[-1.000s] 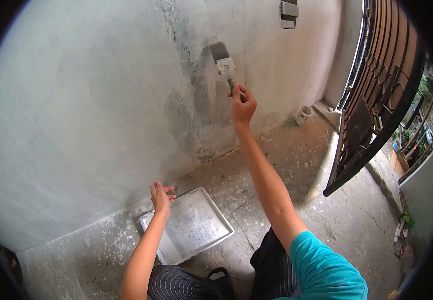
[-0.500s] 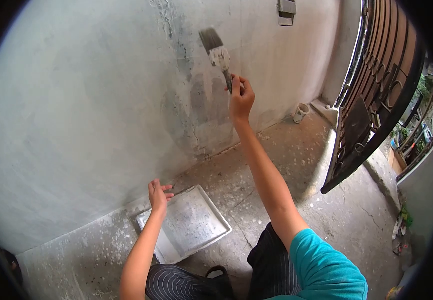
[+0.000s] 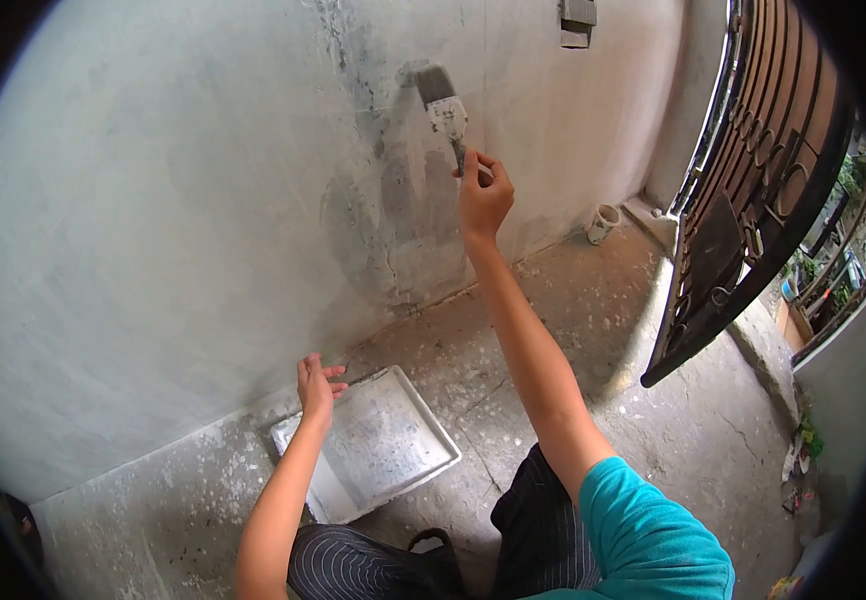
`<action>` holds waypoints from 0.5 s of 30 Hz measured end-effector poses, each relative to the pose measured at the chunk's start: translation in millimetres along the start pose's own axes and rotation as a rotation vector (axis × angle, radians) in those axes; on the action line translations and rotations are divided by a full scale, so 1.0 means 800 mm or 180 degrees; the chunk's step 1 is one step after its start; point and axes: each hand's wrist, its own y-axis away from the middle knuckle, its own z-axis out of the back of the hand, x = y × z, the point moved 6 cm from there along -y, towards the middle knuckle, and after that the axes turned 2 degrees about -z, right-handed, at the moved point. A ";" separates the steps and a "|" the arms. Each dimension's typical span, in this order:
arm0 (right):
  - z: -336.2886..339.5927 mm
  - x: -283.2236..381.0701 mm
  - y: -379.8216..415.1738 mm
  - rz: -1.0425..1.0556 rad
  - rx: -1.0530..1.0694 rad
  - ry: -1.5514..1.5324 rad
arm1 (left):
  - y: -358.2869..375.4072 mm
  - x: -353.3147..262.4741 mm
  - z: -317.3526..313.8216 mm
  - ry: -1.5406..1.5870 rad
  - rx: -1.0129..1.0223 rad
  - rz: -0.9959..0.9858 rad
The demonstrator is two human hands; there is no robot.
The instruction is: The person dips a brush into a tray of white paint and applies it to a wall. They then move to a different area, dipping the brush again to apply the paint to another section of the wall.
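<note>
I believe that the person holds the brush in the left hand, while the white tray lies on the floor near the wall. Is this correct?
Not quite: the head view shows the brush in the right hand, not in the left hand. The white tray does lie on the floor near the wall.

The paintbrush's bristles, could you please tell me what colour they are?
The bristles look dark grey, best seen in the head view.
</note>
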 end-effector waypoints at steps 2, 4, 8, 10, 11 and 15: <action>0.001 0.000 0.002 0.0083 -0.0032 0.0061 | 0.000 0.001 -0.002 -0.0013 0.0034 -0.0020; 0.001 0.001 0.006 0.0077 -0.0005 0.0117 | 0.000 0.000 -0.003 -0.0020 0.0058 -0.0049; 0.002 -0.005 0.003 0.0226 0.0009 0.0238 | 0.000 0.001 -0.002 -0.0015 0.0087 -0.0023; 0.006 -0.003 0.006 0.0224 -0.0112 0.0372 | 0.000 0.001 -0.001 -0.0011 0.0096 -0.0012; 0.006 -0.003 0.007 0.0224 -0.0110 0.0369 | 0.000 0.001 0.000 -0.0011 0.0086 -0.0016; 0.009 -0.001 0.007 0.0255 -0.0111 0.0367 | 0.002 -0.002 -0.002 -0.0031 0.0075 -0.0003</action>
